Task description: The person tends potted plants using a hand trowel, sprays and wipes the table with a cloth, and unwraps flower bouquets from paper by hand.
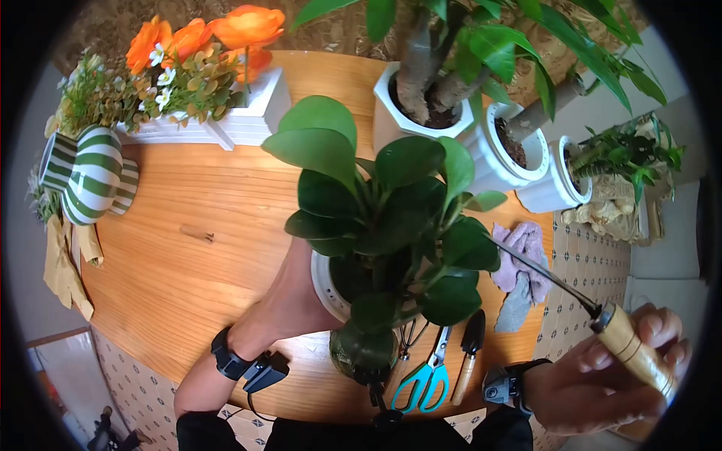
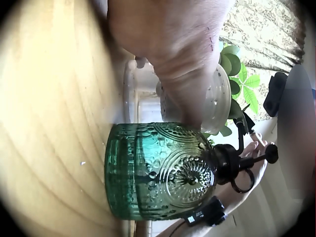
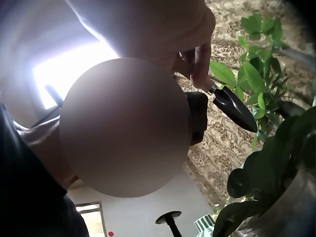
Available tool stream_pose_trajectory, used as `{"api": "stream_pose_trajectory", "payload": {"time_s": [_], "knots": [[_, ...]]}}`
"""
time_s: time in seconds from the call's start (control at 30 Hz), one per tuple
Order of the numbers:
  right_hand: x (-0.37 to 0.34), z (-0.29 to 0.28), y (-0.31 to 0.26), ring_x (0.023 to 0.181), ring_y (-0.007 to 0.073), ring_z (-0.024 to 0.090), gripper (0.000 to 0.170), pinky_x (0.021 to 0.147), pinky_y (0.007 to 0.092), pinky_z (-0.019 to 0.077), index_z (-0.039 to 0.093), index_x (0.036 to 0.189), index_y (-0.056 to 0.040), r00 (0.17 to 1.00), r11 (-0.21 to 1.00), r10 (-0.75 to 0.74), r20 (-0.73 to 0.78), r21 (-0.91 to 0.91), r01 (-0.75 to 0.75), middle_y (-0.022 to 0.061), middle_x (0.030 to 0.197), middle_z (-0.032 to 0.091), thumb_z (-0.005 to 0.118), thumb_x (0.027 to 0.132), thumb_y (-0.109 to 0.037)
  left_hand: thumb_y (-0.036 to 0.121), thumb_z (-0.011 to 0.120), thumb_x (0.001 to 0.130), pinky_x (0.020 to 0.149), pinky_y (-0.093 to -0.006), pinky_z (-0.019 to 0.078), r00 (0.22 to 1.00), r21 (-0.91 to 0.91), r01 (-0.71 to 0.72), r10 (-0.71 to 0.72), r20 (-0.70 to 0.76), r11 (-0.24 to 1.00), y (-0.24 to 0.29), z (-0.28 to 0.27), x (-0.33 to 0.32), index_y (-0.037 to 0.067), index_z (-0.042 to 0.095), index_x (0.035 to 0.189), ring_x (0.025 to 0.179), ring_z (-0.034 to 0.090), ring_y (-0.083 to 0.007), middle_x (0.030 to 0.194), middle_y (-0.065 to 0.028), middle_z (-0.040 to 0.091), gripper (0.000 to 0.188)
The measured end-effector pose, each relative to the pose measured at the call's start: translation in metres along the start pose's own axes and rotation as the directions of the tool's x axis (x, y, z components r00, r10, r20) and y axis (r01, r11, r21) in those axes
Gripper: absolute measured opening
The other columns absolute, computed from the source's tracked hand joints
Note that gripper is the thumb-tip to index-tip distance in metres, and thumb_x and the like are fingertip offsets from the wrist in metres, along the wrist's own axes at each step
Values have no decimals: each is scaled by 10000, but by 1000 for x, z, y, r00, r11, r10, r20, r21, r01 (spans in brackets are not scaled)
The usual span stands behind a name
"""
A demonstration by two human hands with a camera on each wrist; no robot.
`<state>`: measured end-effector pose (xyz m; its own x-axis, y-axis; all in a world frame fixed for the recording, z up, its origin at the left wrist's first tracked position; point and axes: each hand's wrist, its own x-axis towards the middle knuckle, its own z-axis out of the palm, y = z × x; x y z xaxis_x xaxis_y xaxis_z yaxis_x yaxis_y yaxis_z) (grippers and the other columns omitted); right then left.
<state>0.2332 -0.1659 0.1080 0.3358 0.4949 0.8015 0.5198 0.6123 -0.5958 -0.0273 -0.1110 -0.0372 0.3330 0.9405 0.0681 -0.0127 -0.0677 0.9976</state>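
Observation:
My left hand [image 1: 293, 297] grips the side of a pale plant pot [image 1: 323, 282], its fingers partly hidden behind the pot and leaves. A plant with broad, glossy green leaves [image 1: 410, 161] grows in it. In the left wrist view, a green patterned glass spray bottle [image 2: 158, 173] with a black pump stands right beside that pot. Out to the right, my right hand [image 1: 602, 383] holds a small trowel by its wooden handle [image 1: 632, 349], raised above table height. Its black pointed blade [image 3: 236, 109] shows in the right wrist view; from the head it appears as a thin line reaching the leaves.
Teal-handled scissors [image 1: 429, 379], a small hand rake [image 1: 406, 342] and a second trowel [image 1: 470, 346] lie at the table's front. A purple-grey cloth [image 1: 523, 263] sits at the right edge. White potted plants [image 1: 519, 161], an orange flower box [image 1: 256, 113] and a striped vase [image 1: 94, 177] stand behind.

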Motion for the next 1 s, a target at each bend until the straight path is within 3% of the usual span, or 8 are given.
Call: {"api": "stream_pose_trajectory", "payload": {"time_s": [0.23,0.3,0.6,0.67,0.73,0.9,0.97,1.0], "knots": [[-4,30,21,765,212,588,557,572,229,520,415,1358,20,994,989,-89,59,-112,96,265,1084,556,450,1069,-454,187,979,586,1108,-428,388,987,16,11,-14,161,1000,1,-6,5,39,369,1453,1330,463,-297,1422,-155,464,1070],[-5,30,28,843,217,584,514,568,225,508,413,1320,15,929,984,-169,331,103,142,269,1076,560,448,1072,-434,195,976,591,1112,-430,383,987,1,67,-67,148,998,3,-4,6,38,384,1445,1329,463,-301,1416,-154,466,1050],[3,35,20,757,170,400,225,733,322,362,410,991,-121,864,923,-135,486,379,-69,99,875,525,545,946,-295,215,982,582,1111,-420,393,966,-224,247,-220,138,943,2,-3,5,54,289,1494,1329,459,-295,1458,-141,409,1157],[11,30,24,774,171,400,242,742,322,359,412,1003,-107,880,942,-128,458,333,-36,105,893,519,529,952,-313,212,985,577,1106,-419,399,987,124,4,-24,159,992,-1,-7,7,53,314,1488,1334,452,-295,1455,-141,410,1142],[25,26,20,830,179,415,293,775,327,360,416,1028,-70,858,986,-38,513,157,-50,122,942,497,473,974,-351,228,984,580,1110,-425,392,986,49,57,-64,151,997,3,-6,8,57,327,1487,1334,452,-304,1452,-144,411,1134],[32,63,16,817,200,507,252,764,317,414,409,1076,-55,823,960,-81,562,265,-87,176,958,520,436,1010,-296,277,972,589,1122,-449,370,984,35,92,-97,152,995,-3,-6,9,67,396,1468,1337,448,-343,1451,-151,440,1072],[35,69,13,780,214,532,237,747,309,420,414,1094,-52,693,976,-164,702,218,11,197,989,534,441,1009,-272,295,959,593,1125,-465,366,932,328,-344,276,236,880,0,-12,17,74,438,1450,1343,433,-370,1460,-149,466,1027],[35,68,12,830,219,523,285,781,321,423,424,1144,-33,664,977,-131,736,209,-39,196,1005,529,432,994,-275,295,959,593,1125,-465,366,934,325,-338,273,229,883,-2,-9,14,74,438,1450,1343,433,-370,1460,-149,466,1027]]}}
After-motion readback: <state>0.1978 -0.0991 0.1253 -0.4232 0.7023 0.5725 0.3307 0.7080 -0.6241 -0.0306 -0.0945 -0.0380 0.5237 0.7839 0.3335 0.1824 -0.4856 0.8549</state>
